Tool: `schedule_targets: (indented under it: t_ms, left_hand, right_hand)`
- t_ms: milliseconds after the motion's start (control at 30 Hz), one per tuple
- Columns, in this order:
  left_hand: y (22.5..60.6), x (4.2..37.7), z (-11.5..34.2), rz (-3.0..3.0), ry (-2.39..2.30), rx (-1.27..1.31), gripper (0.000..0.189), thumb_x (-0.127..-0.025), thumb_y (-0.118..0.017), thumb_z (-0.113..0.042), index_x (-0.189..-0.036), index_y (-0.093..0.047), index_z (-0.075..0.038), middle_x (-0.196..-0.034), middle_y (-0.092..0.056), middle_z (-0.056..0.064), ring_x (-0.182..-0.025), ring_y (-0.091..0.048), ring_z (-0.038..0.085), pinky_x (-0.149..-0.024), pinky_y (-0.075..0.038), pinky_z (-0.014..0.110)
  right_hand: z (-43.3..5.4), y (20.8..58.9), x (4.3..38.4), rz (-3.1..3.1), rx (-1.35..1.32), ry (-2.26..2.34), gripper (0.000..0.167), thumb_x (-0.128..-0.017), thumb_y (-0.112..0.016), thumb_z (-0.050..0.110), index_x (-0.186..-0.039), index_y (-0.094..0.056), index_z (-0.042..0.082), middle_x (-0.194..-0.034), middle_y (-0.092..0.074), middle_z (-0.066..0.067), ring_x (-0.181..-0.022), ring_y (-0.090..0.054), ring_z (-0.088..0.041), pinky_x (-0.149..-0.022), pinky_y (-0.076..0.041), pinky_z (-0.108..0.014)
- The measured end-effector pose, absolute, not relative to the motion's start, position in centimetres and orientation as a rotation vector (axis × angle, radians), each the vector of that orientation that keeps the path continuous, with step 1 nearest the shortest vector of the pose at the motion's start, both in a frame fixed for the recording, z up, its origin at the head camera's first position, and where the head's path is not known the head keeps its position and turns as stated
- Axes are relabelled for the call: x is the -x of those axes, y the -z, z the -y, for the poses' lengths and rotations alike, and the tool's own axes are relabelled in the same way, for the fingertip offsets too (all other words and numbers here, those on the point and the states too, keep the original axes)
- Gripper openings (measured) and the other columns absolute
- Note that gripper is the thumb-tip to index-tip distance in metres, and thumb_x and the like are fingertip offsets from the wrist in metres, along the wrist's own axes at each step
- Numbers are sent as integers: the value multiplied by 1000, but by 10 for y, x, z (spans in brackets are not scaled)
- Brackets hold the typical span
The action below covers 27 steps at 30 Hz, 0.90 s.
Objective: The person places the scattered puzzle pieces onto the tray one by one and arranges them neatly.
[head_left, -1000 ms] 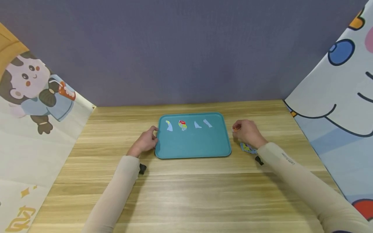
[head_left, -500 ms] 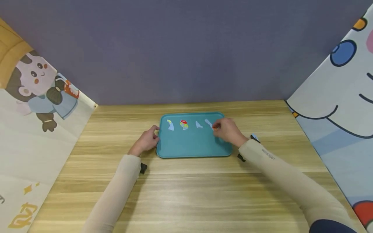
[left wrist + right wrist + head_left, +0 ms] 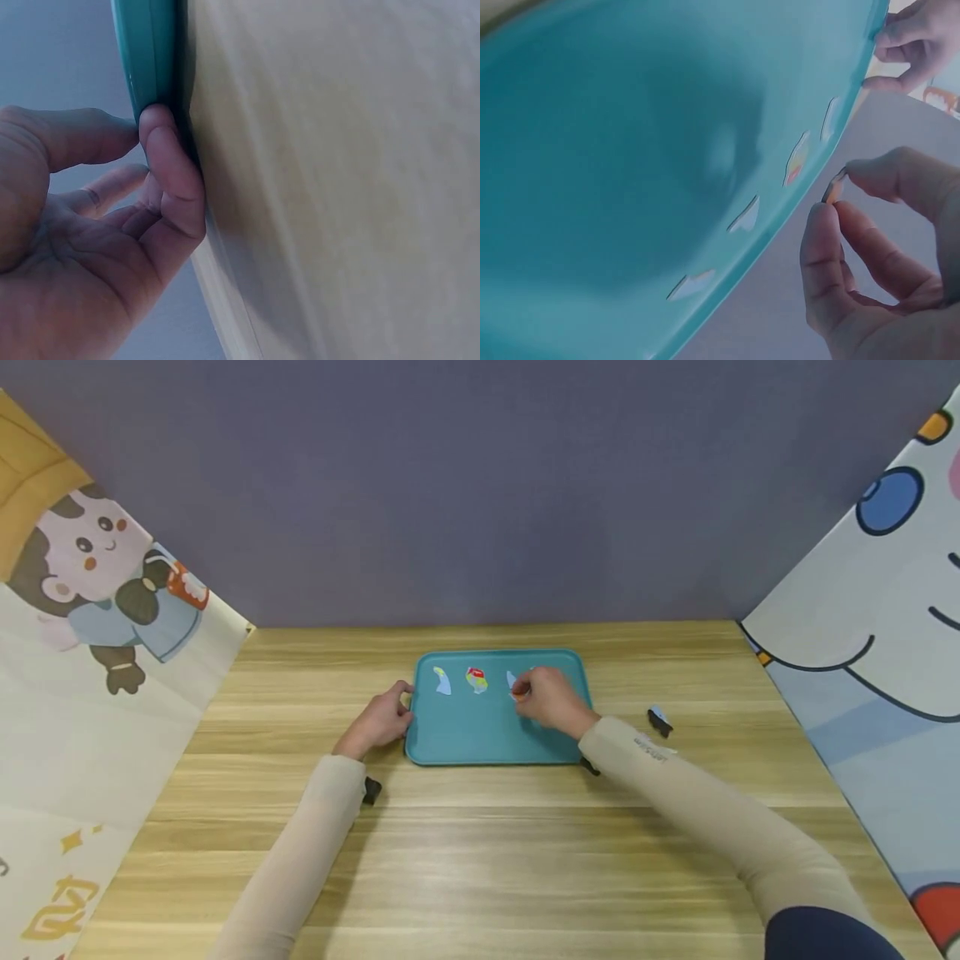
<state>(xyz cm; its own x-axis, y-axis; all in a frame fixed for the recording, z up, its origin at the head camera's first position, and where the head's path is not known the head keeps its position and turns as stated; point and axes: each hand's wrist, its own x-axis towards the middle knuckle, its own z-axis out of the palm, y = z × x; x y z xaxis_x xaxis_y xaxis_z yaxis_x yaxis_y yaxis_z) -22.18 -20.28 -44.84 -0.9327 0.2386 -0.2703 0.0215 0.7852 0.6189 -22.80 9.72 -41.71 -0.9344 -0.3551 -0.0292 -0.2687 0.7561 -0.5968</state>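
The person's right hand pinches a small orange piece between the thumb and the fingertips, and it is raised above the teal tray, near its far side. The left hand grips the tray at the left rim, with the thumb on the edge and one bent finger against the outer side. On the tray lie four thin flat pieces in one row along the far rim, each apart from its neighbour: a pale blue piece with a yellow tip, a red and yellow piece, a narrow pale blue piece and a long pale piece. In the head view the right hand covers most of this last one. The tray lies on the wooden table. To the right of it, well apart, is a small dark and pale blue item, too small to identify. Behind the table stands a grey-purple wall.
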Motion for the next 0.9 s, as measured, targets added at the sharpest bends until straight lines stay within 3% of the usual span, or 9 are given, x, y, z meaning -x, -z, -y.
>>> schedule_targets:
  t_ms: [167,233,333,467,900]
  left_hand:
    - [448,223,201,-2640,-902,-180,46,-94,-50,-5,-137,-35,-4,-94,-61,16,-68,-60,20,-61,-50,31]
    - [448,223,200,-2640,-897,-174,46,-94,-50,-5,-137,-35,-4,-93,-61,15,-68,-60,20,-61,-50,31]
    - [448,224,199,-2642,-888,-169,46,-94,-50,-5,-137,-35,-4,-92,-61,15,-67,-60,20,-61,-50,31]
    - [449,225,196,-2638,-875,-158,46,-94,-51,-5,-137,-35,-6,-92,-60,14,-67,-60,20,-61,-49,31]
    - [452,228,186,-2631,-865,-163,44,-94,-51,-5,-135,-36,-6,-95,-61,15,-69,-61,20,-62,-50,31]
  right_hand:
    - [-87,421,229,-2809,546,954,18,-78,-71,7,-95,-72,3,-89,-67,-4,-80,-59,-18,-71,-50,-34]
    - [-82,424,229,-2807,569,946,17,-78,-71,7,-95,-72,3,-88,-67,-3,-80,-59,-17,-82,-47,-38]
    - [-72,427,229,-2787,570,949,18,-80,-71,7,-97,-72,2,-90,-67,-4,-81,-59,-17,-85,-46,-39]
    - [-57,431,228,-2755,569,935,18,-81,-70,6,-98,-71,3,-93,-67,-4,-86,-59,-18,-76,-49,-34]
    - [-13,442,234,-2734,701,745,12,-82,-71,9,-93,-72,5,-89,-66,-2,-86,-59,-17,-77,-48,-31]
